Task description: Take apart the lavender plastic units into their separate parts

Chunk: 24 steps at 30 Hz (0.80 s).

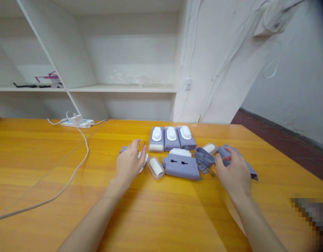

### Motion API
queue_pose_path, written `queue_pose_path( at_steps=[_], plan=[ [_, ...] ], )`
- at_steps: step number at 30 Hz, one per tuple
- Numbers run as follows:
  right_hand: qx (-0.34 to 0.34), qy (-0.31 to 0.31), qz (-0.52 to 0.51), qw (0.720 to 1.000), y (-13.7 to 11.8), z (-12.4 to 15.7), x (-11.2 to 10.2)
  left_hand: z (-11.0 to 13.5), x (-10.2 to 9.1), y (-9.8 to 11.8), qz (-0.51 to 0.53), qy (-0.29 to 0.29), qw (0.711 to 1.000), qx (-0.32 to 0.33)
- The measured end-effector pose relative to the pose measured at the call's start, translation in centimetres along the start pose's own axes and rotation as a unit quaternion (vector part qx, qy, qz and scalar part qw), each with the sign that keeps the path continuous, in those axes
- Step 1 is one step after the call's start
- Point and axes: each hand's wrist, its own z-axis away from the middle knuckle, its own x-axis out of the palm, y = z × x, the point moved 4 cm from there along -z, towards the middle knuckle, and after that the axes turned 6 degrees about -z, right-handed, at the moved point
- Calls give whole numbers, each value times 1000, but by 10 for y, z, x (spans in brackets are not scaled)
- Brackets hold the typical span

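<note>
I see my left hand (131, 161) cupped over a white oval piece (142, 161) near the middle of the surface (161, 217), fingers bent; whether it truly grips I cannot tell; my right hand (233, 172) is clasped on a purple case (249, 169) further toward the right edge, fingers curled over its top. Between the hands lie a clear-lidded white block (155, 168), a slotted purple box (181, 167) and a purple basket part (203, 155), close together. Three purple units (172, 139) stand side by side, touching, toward the far edge; a power strip (77, 122) sits at the far edge, left, its cable (72, 175) trailing toward the left edge.
</note>
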Motion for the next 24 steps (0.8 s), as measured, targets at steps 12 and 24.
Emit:
queue_pose_path(
  at_steps=[12, 24],
  plan=[
    [-47, 13, -15, 999, -14, 7, 2, 5, -8, 25, 70, 31, 990, 115],
    [-80, -10, -12, 997, -33, 22, 9, -34, 18, 57, -43, -119, 991, 47]
  ],
)
